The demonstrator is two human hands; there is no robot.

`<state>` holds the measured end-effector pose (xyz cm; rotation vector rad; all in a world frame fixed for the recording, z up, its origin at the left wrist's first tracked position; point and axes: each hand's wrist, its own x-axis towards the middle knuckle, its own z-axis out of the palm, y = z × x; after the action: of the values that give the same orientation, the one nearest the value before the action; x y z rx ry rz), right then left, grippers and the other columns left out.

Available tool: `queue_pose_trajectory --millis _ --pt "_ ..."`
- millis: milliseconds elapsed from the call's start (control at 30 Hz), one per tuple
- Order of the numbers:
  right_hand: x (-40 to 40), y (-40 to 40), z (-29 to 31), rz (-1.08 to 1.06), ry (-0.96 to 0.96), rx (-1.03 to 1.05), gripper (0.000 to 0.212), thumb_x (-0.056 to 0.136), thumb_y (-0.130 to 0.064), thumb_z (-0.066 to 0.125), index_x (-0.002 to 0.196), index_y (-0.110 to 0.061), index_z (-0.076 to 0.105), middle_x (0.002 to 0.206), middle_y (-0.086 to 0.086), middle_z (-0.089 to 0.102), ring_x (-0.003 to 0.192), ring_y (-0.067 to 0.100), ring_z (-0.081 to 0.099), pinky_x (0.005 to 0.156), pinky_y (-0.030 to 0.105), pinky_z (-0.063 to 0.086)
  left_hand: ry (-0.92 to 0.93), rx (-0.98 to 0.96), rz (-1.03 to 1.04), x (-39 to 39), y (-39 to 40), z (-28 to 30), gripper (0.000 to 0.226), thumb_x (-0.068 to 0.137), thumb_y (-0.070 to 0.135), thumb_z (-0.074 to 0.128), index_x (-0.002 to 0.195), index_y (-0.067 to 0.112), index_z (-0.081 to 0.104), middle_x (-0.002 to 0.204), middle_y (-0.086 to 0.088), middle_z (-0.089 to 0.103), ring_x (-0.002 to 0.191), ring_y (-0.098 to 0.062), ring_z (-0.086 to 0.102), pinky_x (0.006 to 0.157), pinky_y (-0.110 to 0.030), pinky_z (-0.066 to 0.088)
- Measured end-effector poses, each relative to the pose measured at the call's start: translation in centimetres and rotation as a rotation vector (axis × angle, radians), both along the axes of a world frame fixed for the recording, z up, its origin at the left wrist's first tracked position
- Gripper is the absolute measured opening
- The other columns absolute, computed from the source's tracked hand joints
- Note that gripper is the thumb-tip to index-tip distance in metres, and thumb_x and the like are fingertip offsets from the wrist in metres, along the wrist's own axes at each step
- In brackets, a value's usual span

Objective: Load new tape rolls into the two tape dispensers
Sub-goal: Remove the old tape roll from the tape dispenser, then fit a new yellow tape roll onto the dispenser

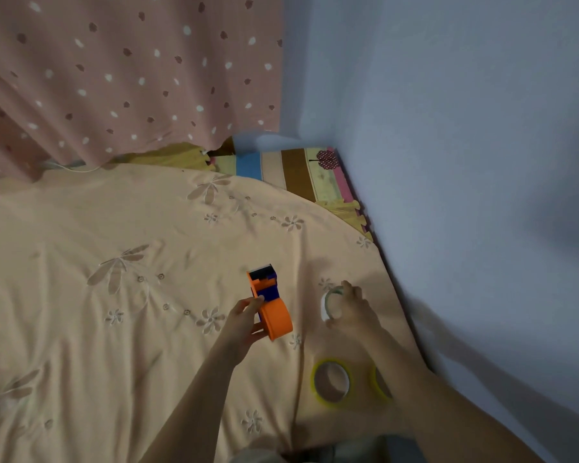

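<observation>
Head view, dim light, some blur. Person sits over a bed covered by a peach sheet [97,329] with stitched flowers.

Left hand [244,320]: fingers and thumb curled round the orange dispenser [274,312], gripping its rounded rear end from the left side. Dispenser is orange with a blue inner part; its cutter end points away from the person. Can't tell if it's lifted off the sheet or resting on it.

Right hand [353,307]: fingers curled over a pale roll [330,304], holding it at its right edge. Roll stands tilted on edge, just right of the dispenser, not touching it. Whether it is a tape roll or a bare core is not clear.

Two yellow-rimmed rolls lie flat on the sheet nearer the person: near roll [331,382] fully visible; second roll [380,384] just to its right, partly hidden under the right forearm.

Only one dispenser is clearly in view. Blurred reddish shape at the left edge, unidentifiable.

Background: pink spotted curtain [131,71] behind the bed, pale wall [465,128] to the right, striped mat [291,172] in the corner past the sheet.
</observation>
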<state>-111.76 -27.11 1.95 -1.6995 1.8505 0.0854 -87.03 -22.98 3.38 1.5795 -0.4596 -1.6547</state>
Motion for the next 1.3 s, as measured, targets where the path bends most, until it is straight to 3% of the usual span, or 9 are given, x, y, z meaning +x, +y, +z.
queue_pose_trajectory --millis 333,700,867,967,1100,1233,1300 --pt "3.0 0.7 -4.5 0.048 0.144 0.054 0.097 0.077 -0.051 0.075 0.150 -0.017 0.021 0.137 0.009 0.039 0.120 0.033 0.050 0.093 0.041 0.048 -0.002 0.050 0.000 2.5 0.1 -1.4 0.036 0.102 0.029 0.056 0.132 0.008 0.053 0.135 -0.018 0.060 0.119 -0.045 0.063 0.101 -0.058 0.052" --pt "4.7 0.3 -6.3 0.055 0.144 0.085 0.099 0.078 -0.041 0.080 0.154 -0.021 0.019 0.145 0.007 0.035 0.126 0.034 0.046 0.096 0.044 0.049 -0.009 0.068 -0.072 3.8 -0.1 -2.4 0.040 0.094 0.018 0.067 0.131 0.013 0.055 0.133 -0.018 0.062 0.117 -0.044 0.064 0.103 -0.058 0.051" --pt "4.1 1.7 -5.0 -0.015 0.149 0.027 0.101 0.084 -0.061 0.064 0.158 -0.018 0.010 0.156 0.013 0.024 0.135 0.035 0.038 0.107 0.046 0.039 0.015 0.058 -0.070 3.5 -0.2 -2.4 0.044 0.094 0.018 0.067 0.135 0.012 0.053 0.135 -0.018 0.060 0.119 -0.043 0.062 0.100 -0.054 0.052" --pt "4.0 4.1 -3.8 -0.060 0.235 -0.015 0.109 0.076 -0.079 0.056 0.154 -0.012 0.020 0.146 0.016 0.036 0.126 0.034 0.046 0.101 0.046 0.041 0.033 0.053 -0.070 2.8 0.1 -2.1 0.046 0.093 0.018 0.068 0.136 0.011 0.052 0.136 -0.019 0.059 0.120 -0.045 0.061 0.094 -0.050 0.053" --pt "4.4 7.0 -2.9 -0.196 0.193 0.214 0.110 0.065 -0.077 0.069 0.142 -0.009 0.030 0.132 0.014 0.044 0.123 0.034 0.047 0.101 0.048 0.044 0.037 0.048 -0.106 1.8 0.5 -1.8 0.051 0.093 0.019 0.069 0.139 0.011 0.049 0.139 -0.018 0.055 0.120 -0.044 0.060 0.095 -0.050 0.053" --pt "5.2 8.7 -3.0 -0.131 0.267 0.429 0.118 0.069 -0.068 0.075 0.151 -0.009 0.015 0.145 0.018 0.032 0.132 0.040 0.040 0.106 0.052 0.042 0.074 0.030 -0.090 0.9 1.2 -1.9 0.049 0.095 0.017 0.066 0.140 0.007 0.049 0.140 -0.021 0.055 0.123 -0.045 0.058 0.099 -0.054 0.052" --pt "5.5 9.2 -3.3 -0.125 0.264 0.448 0.110 0.072 -0.056 0.078 0.151 -0.011 0.016 0.146 0.016 0.031 0.133 0.040 0.040 0.106 0.053 0.043 0.081 0.017 -0.081 0.6 1.7 -1.9 0.046 0.096 0.017 0.065 0.138 0.005 0.050 0.139 -0.022 0.055 0.124 -0.044 0.058 0.100 -0.056 0.052"
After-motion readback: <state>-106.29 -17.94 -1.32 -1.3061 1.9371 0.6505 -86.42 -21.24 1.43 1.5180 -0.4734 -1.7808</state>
